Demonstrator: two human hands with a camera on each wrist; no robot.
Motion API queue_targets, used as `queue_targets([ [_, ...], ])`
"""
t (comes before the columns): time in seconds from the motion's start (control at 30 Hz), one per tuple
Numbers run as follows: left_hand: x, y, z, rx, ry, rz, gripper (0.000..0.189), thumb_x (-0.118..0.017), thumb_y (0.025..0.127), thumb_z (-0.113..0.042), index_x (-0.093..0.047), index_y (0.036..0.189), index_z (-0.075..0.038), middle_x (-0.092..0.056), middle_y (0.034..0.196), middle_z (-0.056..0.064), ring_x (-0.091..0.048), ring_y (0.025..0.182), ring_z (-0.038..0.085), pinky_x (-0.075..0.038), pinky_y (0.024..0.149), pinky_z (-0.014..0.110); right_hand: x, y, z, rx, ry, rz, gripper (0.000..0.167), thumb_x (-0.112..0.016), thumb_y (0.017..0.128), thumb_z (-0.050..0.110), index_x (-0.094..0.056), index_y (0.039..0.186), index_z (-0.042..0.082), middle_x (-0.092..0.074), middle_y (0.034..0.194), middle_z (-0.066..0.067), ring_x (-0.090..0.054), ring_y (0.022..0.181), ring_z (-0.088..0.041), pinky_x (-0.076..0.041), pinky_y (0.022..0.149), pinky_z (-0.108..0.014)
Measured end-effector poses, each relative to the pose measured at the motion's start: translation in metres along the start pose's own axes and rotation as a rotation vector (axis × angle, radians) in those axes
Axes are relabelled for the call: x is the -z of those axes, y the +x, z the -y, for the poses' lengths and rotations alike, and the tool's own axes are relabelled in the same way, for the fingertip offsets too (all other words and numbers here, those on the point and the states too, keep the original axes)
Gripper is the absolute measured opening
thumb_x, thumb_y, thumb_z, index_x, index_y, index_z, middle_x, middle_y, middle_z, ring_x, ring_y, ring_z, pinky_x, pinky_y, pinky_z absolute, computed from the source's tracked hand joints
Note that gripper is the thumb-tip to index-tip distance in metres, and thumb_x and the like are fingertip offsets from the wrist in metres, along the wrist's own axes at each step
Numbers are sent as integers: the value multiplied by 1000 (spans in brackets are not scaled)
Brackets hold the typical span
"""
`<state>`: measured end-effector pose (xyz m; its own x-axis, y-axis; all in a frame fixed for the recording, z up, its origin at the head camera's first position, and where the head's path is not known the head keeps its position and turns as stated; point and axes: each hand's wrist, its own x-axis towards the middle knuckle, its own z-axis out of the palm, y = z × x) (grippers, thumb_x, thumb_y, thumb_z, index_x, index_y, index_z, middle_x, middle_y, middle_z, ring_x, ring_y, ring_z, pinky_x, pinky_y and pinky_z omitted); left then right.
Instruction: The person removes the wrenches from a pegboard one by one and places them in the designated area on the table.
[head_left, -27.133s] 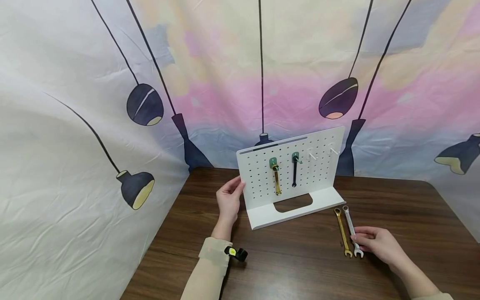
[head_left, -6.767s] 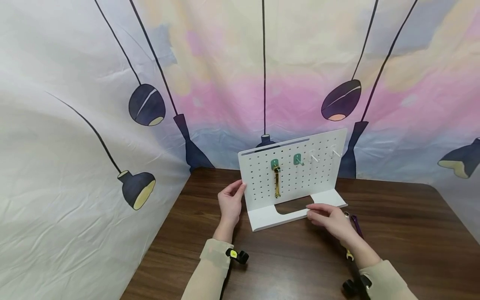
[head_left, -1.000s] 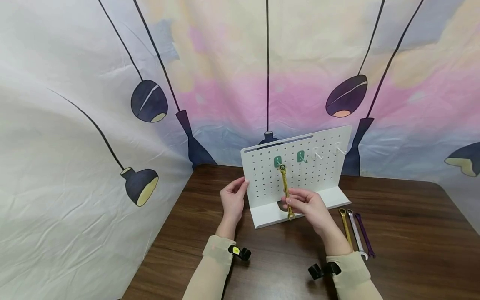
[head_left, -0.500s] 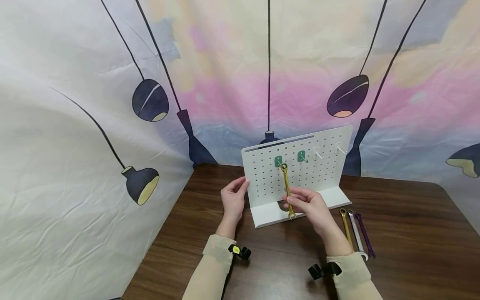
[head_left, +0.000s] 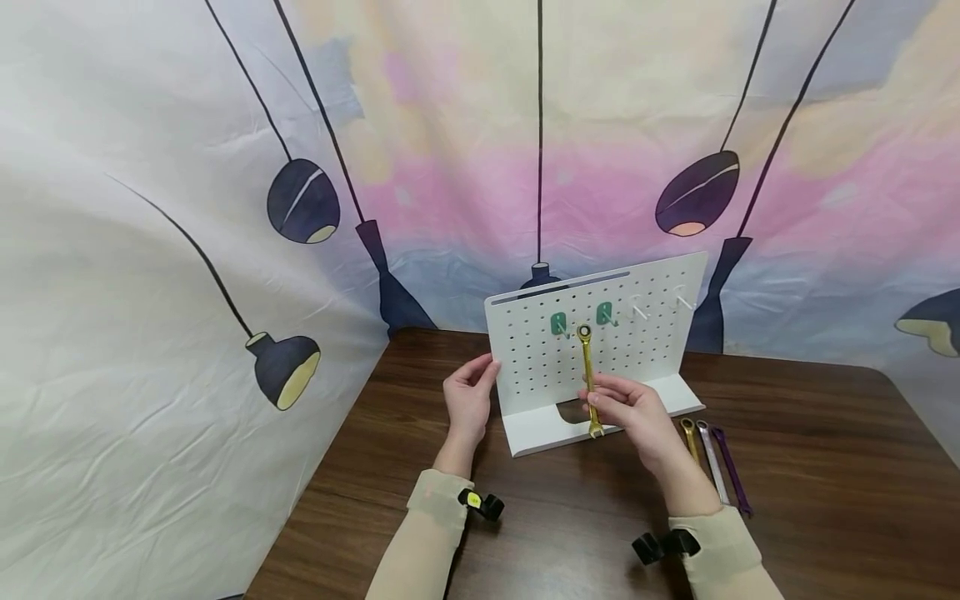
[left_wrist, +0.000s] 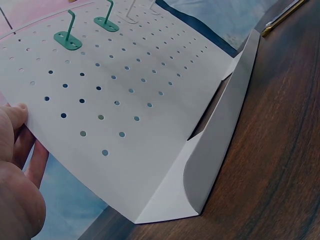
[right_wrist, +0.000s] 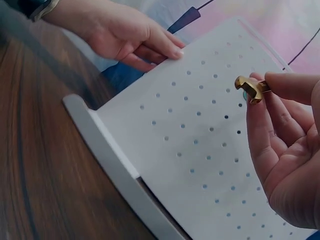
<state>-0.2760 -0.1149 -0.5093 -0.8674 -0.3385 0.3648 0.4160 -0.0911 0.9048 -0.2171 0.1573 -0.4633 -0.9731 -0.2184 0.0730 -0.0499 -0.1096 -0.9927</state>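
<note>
A white pegboard stand point(head_left: 525, 358) is on the table, its panel upright. My left hand point(head_left: 467, 400) pinches the panel's left edge, thumb in front and fingers behind, as the left wrist view also shows. Between thumb and fingers of my right hand point(head_left: 637, 417) is a gold combination wrench point(head_left: 587, 362), ring end up, in front of the panel and apart from the hooks. Its open end point(right_wrist: 252, 91) points toward the camera in the right wrist view. Two green hooks point(head_left: 558, 323) stick out from the panel, with two clear or white hooks point(head_left: 637, 308) to their right.
Right of the stand lie another gold wrench point(head_left: 689, 433), a silver wrench point(head_left: 711, 458) and a purple wrench point(head_left: 731, 471), side by side. My right forearm partly covers the gold one. A patterned cloth point(head_left: 450, 125) hangs behind the brown table point(head_left: 562, 517).
Gold and black wrenches hung on the green hooks at first; later only the gold one did. Within the last second my right hand has carried it right, off the left green hook. Left hand stays.
</note>
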Motion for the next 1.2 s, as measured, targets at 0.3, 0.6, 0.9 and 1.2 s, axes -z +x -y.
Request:
queue_targets([
  [0.3, 0, 0, 1, 1, -11, -19, 19, -85, 93, -7, -82, 108, 4, -80, 94, 7, -67, 78, 11, -59, 71, 22, 32, -13, -4, -47, -37, -7, 53, -66, 106, 5, -46, 148, -20, -81, 108, -1, -77, 95, -12, -61, 82, -26],
  [0.6, 0, 0, 1, 3, -15, -10, 20, -86, 93, -9, -82, 109, 4, -80, 96, 8, -68, 80, 10, -60, 73, 23, 67, -36, -13, -61, -112, -3, 49, -69, 105, 6, -52, 143, -19, -80, 111, 0, -77, 96, -13, -62, 81, -26],
  [0.9, 0, 0, -1, 3, -13, -6, 20, -86, 93, -10, -83, 109, 1, -80, 96, 6, -68, 81, 11, -60, 74, 23, 106, -60, -20, -73, -170, -40, 36, -66, 105, 3, -62, 139, -8, -79, 107, 13, -77, 93, -10, -61, 78, -25],
  [1.2, -1, 0, 0, 0, -6, -12, 19, -86, 94, -10, -82, 108, 2, -80, 96, 6, -68, 82, 10, -60, 75, 22, 140, -80, -24, -118, -181, -113, 28, -68, 106, 6, -75, 128, 21, -78, 108, 14, -75, 94, -6, -62, 77, -25],
])
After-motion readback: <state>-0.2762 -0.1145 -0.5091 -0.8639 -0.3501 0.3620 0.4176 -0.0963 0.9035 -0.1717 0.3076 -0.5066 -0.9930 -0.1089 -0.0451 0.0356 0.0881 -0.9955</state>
